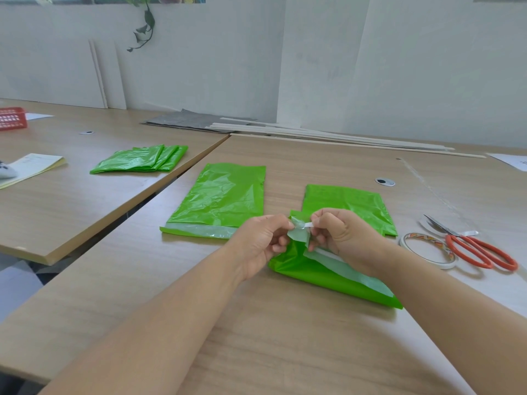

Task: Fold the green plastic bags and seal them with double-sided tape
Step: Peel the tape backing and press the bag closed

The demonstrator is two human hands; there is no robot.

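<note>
Left hand (265,240) and right hand (342,235) pinch at one corner of the near green bag (308,270).
The left hand's fingertips pinch the raised corner; the right hand's pinch a white tape strip (302,226) there. The rest of the bag lies on the table (285,337), with the left bag (222,201) beside it, the rear bag (345,201) behind, and the tape roll (427,250) and scissors (479,249) to the right.

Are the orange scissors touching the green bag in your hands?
Apart. The head view shows bare table and the tape roll lying between the scissors and the held green bag.
</note>
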